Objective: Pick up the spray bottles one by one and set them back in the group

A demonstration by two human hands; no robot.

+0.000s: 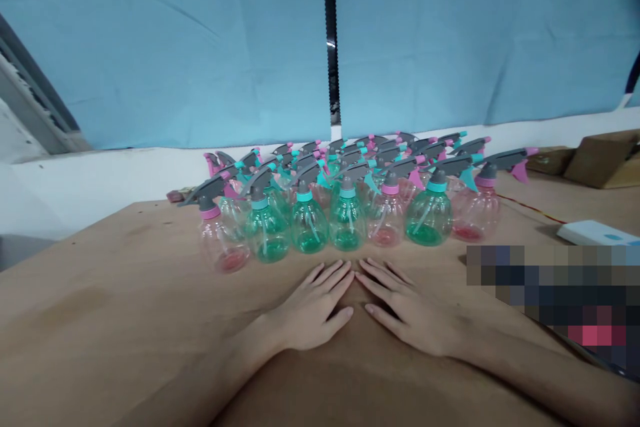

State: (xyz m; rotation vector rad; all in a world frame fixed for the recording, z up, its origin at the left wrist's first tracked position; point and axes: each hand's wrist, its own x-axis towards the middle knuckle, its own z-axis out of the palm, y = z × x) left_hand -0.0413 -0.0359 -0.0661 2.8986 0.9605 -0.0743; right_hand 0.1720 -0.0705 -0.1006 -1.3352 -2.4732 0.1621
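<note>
My left hand (313,310) and my right hand (407,310) lie flat on the brown table (125,300), palms down, fingers stretched and fingertips almost meeting. Neither holds anything. Just beyond the fingertips stand several small spray bottles in rows, some clear green (309,223) and some clear pink (385,220), all with grey trigger heads and teal or pink collars. The nearest green bottle (347,221) is a short gap ahead of my fingers.
A white flat box with a blue mark (597,235) lies at the right, a thin red cable (530,207) behind it. Cardboard boxes (600,159) sit at the far right. A blue sheet (200,47) hangs behind the table. A blurred patch covers the right edge.
</note>
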